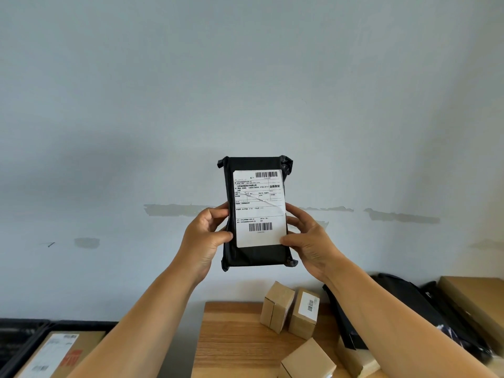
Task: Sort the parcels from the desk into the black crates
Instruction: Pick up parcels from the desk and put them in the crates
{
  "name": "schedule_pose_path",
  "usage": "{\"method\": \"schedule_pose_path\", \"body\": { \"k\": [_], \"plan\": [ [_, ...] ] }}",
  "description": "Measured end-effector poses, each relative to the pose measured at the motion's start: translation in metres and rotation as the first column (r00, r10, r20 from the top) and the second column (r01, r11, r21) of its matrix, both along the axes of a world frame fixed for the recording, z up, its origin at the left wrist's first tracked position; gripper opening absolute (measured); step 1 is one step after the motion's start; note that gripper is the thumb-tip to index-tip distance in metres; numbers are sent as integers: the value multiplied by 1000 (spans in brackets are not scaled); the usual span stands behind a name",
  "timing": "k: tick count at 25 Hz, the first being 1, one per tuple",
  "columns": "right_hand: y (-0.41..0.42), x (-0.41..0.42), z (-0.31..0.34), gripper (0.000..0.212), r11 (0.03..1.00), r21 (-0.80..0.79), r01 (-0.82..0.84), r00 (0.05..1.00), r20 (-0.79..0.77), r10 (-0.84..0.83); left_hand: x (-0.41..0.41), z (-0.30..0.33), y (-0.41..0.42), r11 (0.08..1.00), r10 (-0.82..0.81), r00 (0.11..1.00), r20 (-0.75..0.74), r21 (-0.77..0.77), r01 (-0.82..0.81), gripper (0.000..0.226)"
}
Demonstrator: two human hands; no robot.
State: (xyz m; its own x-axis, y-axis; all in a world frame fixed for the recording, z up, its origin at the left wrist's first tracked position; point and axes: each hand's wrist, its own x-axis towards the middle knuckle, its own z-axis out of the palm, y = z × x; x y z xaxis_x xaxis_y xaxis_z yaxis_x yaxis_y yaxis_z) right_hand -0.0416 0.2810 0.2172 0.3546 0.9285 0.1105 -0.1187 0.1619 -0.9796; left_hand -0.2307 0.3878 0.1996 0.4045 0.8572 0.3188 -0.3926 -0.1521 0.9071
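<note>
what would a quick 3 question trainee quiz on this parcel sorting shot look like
1. True or false: the black parcel lies flat on the desk.
2. Which hands grip the parcel? A) left only B) right only C) both
3. Fill in: the white shipping label shows ___ barcodes.

Key:
1. False; it is held up in front of the wall.
2. C; the left hand and right hand grip its side edges.
3. Two, one at the top and one near the bottom.
</note>
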Motion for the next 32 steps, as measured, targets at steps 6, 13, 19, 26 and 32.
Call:
{"method": "schedule_pose_path", "body": {
  "k": [6, 13, 19, 26, 32],
  "plan": [
    [-3, 12, -9, 75, 1000, 17, -26, 998, -48, 27, 11, -5, -8, 997, 78, 997, -19, 10, -78, 48],
    [-4, 22, -28, 75, 995, 1, -95, 993, -77, 95, 18, -15, -31, 985, 173, 980, -96, -6, -174, 59],
    [4, -4, -64, 75, 971, -37, -235, 966, -117, 229, -15, -40, -54, 956, 271, 944, -189, -59, -286, 56],
    [11, -92, -75, 74, 938, -93, -333, 942, -89, 325, -106, -62, -68, 894, 411, 877, -247, -76, -441, 54],
    [28, -243, -94, 73, 898, -195, -395, 913, 23, 407, -250, -90, -79, 786, 528, 810, -257, -212, -580, 54]
  ]
}}
